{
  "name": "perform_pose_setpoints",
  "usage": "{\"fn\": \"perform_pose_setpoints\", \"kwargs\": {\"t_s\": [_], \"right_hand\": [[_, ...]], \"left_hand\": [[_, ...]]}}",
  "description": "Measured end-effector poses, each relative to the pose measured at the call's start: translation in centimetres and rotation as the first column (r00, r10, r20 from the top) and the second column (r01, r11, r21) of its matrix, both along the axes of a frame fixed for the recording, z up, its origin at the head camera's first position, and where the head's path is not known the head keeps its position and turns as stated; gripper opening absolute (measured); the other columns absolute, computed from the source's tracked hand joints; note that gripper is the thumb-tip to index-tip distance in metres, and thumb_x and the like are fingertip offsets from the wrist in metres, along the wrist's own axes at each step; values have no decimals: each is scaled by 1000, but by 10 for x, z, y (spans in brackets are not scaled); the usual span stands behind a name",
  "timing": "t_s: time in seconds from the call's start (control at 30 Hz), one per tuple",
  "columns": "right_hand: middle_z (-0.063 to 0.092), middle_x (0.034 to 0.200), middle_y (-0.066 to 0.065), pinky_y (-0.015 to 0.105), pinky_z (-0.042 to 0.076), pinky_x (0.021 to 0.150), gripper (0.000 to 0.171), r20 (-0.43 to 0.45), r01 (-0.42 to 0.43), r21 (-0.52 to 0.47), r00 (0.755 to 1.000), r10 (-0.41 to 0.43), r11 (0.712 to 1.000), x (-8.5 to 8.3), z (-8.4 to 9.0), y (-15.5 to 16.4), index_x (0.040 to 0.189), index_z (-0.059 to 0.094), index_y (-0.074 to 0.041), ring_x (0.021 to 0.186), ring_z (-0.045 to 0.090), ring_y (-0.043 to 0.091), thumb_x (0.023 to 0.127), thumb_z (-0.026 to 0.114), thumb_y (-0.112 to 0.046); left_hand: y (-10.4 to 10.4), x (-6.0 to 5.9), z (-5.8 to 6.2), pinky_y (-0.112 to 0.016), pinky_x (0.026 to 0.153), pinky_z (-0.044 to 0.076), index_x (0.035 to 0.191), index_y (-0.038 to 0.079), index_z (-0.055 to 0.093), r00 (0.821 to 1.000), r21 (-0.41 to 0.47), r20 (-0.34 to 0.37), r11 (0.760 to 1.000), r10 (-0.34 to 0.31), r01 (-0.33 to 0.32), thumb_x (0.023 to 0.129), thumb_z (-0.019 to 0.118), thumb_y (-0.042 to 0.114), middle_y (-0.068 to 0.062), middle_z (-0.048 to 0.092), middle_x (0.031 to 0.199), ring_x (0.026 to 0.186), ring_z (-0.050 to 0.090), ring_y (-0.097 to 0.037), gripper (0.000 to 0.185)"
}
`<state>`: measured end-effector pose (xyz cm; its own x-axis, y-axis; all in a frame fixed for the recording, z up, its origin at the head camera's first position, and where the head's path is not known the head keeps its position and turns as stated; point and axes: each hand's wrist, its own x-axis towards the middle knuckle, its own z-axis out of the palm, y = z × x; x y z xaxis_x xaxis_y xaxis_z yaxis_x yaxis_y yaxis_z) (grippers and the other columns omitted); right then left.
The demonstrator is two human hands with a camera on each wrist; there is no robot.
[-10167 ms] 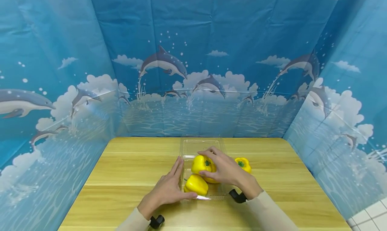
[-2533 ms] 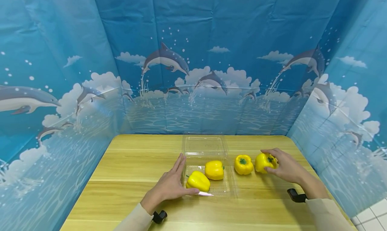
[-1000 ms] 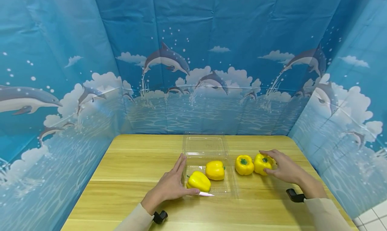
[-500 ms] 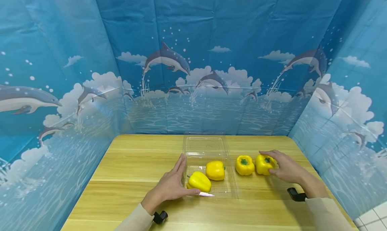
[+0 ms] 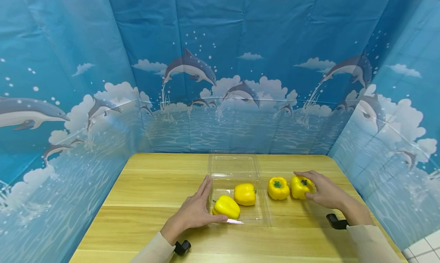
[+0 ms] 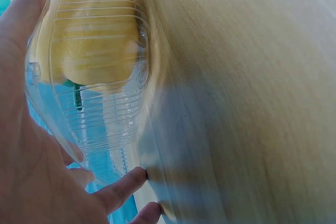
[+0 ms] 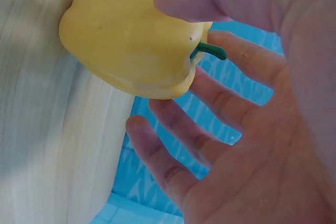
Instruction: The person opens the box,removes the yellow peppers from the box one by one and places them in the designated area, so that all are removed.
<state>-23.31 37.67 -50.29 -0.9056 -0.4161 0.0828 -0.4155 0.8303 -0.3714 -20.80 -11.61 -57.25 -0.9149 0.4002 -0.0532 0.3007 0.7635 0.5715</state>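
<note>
A clear plastic clamshell container (image 5: 262,213) lies open mid-table, its lid (image 5: 233,165) flat behind it. Two yellow peppers (image 5: 226,206) (image 5: 245,194) sit in its base. My left hand (image 5: 196,209) rests flat against the container's left side, thumb along the front edge. The left wrist view shows the ribbed container wall (image 6: 100,114) against my palm and a pepper (image 6: 89,40) inside. Two more peppers stand on the table to the right. My right hand (image 5: 311,186) cups the outer pepper (image 5: 300,187), thumb on it and fingers curved round its far side (image 7: 131,40). The other pepper (image 5: 278,187) stands free.
The wooden table (image 5: 148,186) is walled on three sides by a blue dolphin-print backdrop (image 5: 220,83). Black wrist camera mounts show at my left cuff (image 5: 181,247) and my right cuff (image 5: 335,221). A tiled floor (image 5: 423,244) shows past the table's right edge.
Ten seconds ago my right hand held a pepper over the container; it has since moved to the outer pepper on the right. In the last second that pepper shifted slightly right. My left hand stayed put.
</note>
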Motion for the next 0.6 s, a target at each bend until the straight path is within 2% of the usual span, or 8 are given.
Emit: {"fn": "perform_pose_setpoints", "kwargs": {"t_s": [0.6], "right_hand": [[65,156,36,83,55,106,76,-7,0,-16,1000,0,1000,1,1,-1,164,63,-2,139,63,64,93,92,-2]], "left_hand": [[0,-1,-1,-82,127,45,190,22,2,1000,-7,-3,1000,-3,3,85,75,98,-1,-8,200,165,56,-48,149]]}}
